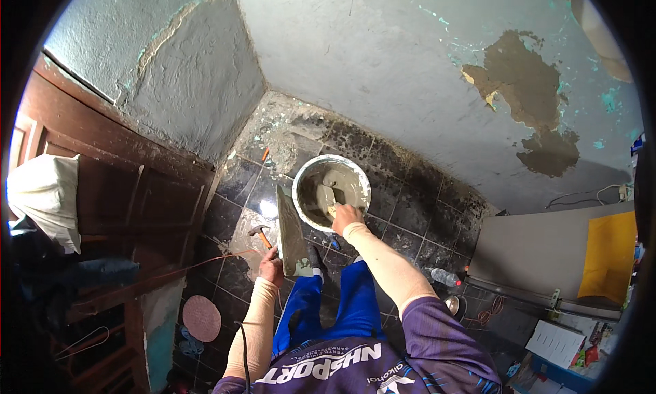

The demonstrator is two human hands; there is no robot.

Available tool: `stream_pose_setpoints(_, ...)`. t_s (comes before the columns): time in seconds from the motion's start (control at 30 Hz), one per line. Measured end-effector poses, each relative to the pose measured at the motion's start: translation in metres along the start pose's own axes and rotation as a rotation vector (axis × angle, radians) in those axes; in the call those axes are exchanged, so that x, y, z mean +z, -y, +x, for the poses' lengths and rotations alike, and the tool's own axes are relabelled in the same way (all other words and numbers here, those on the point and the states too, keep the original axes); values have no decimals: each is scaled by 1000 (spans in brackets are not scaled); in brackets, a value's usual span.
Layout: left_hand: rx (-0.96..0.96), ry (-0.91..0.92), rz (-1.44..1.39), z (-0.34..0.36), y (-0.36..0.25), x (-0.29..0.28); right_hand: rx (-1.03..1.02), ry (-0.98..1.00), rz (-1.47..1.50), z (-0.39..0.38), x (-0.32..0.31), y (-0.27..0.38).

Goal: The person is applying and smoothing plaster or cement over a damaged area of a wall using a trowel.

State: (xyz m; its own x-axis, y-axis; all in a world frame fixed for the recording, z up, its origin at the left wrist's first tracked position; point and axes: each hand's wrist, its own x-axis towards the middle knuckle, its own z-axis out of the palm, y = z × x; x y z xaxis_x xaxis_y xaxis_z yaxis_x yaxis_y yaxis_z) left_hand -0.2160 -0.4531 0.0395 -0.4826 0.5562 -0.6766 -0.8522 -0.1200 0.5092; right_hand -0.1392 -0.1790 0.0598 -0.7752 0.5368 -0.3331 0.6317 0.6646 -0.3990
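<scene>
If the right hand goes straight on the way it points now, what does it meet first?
Most likely the wet grey plaster inside the white bucket: the right hand points down over the rim with a small tool. Depth is unclear from above.

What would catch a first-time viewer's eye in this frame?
First, the white bucket of grey wet mix on the dark tiled floor at centre, with the right hand at its near rim, holding a small tool in the mix. Just left, the left hand holds a long flat trowel smeared with the mix. On the wall upper right, a big brown patch shows where the coating has flaked off.
</scene>
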Motion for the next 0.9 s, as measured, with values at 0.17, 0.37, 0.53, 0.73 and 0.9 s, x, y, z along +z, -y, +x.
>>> stream_pose_setpoints(0.17, 4, 24, -7, 0, 1, 6, 130, -29, 113, -25, 5, 2)
stream_pose_setpoints(0.37, -5, -4, -11, -11, -13, 8, 155, -103, 231, -55, 9, -9)
stream_pose_setpoints(0.53, 49, -2, -31, -18, -26, -5, 137, -227, 346, -74, 1, -9)
stream_pose_setpoints(0.73, 50, -11, -44, -28, -34, 3, 116, -254, 159, -50, -20, -23)
stream_pose_setpoints(0.9, 19, 22, 11, -21, -16, 0, -76, -151, -173, -1, -33, -41)
